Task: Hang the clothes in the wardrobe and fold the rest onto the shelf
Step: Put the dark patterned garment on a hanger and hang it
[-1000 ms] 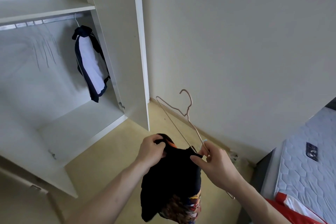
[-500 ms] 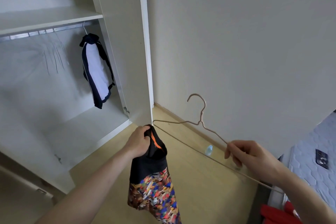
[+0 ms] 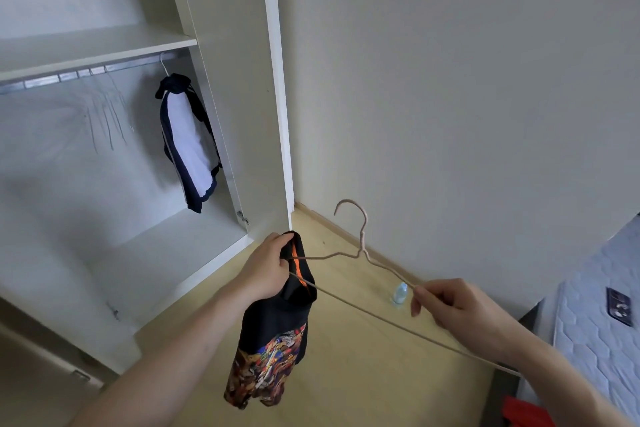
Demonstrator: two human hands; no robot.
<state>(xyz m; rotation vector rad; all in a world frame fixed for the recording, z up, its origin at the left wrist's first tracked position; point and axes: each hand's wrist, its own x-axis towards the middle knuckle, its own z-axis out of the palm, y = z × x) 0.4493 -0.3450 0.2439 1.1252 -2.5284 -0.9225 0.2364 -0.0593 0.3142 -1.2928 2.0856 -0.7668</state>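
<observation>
My left hand (image 3: 265,269) grips the top of a black garment (image 3: 277,319) with an orange stripe and a multicoloured print; it hangs down over the floor. The left tip of a thin beige wire hanger (image 3: 362,246) is pushed into the garment's top beside that hand. My right hand (image 3: 457,308) pinches the hanger's right shoulder wire. The open wardrobe (image 3: 273,80) stands to the left, with a metal rail (image 3: 86,74) under its shelf (image 3: 97,50). A navy and white garment (image 3: 188,142) hangs on the rail at its right end.
A small clear bottle (image 3: 400,293) lies on the wooden floor by the wall. A white mattress (image 3: 599,322) with a dark phone (image 3: 620,307) on it is at the right edge, red cloth (image 3: 524,412) below it. The wardrobe's bottom board (image 3: 173,260) is bare.
The hanger came out of the bunched garment and swung level, then its left tip went into the garment's top. The garment now hangs unrolled from my left hand; my right hand moved right.
</observation>
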